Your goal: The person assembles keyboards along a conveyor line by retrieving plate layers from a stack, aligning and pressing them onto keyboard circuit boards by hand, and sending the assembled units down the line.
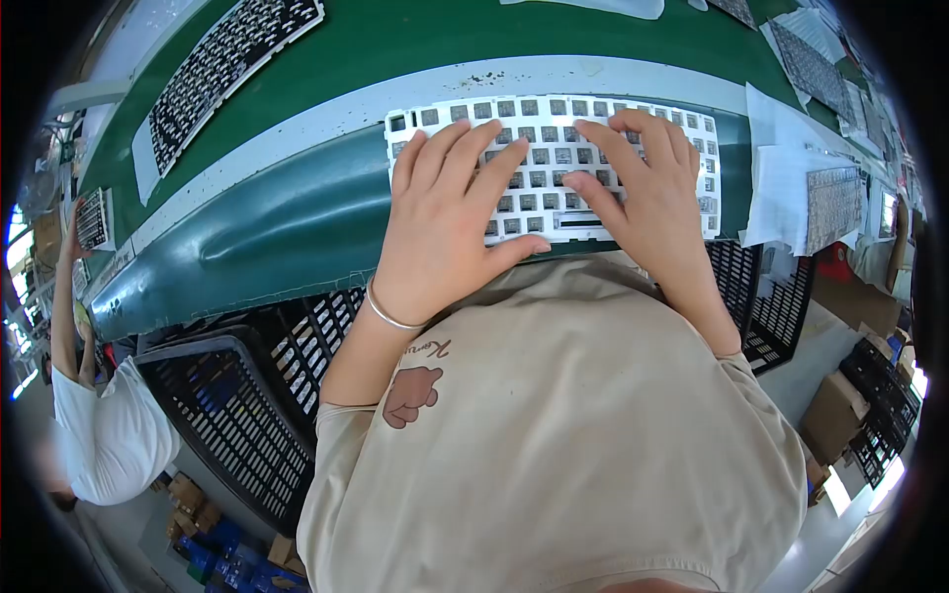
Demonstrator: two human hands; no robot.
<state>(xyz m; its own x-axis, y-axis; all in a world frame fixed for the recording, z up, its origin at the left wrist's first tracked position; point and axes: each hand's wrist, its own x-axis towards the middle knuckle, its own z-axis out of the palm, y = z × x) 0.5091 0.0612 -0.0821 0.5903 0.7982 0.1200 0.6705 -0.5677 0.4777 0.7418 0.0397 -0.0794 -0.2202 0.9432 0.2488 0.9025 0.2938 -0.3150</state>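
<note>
At the near edge of a green-topped bench [415,49], a white keyboard plate [554,178] filled with rows of grey squares lies beneath two bare hands. The left hand [442,203], a silver bangle [380,309] at its wrist, spans the plate's left half, fingers spread and thumb held apart near the lower edge. The right hand [652,193] covers much of the right half, thumb and index finger apart, the others closer together; how firmly either hand presses cannot be told. Between them, the middle rows show.

Just beside the plate's right end, white sheets [776,203] crowd the near edge, a grey keyboard panel [833,206] upon them. Toward the bench's far left rests a black-and-white keyboard assembly [232,74]. Below the near edge, black crates [232,415] flank the wearer's beige shirt [563,435]. Beyond the left crate, a co-worker in white [124,435] reaches toward a smaller keyboard [93,219].
</note>
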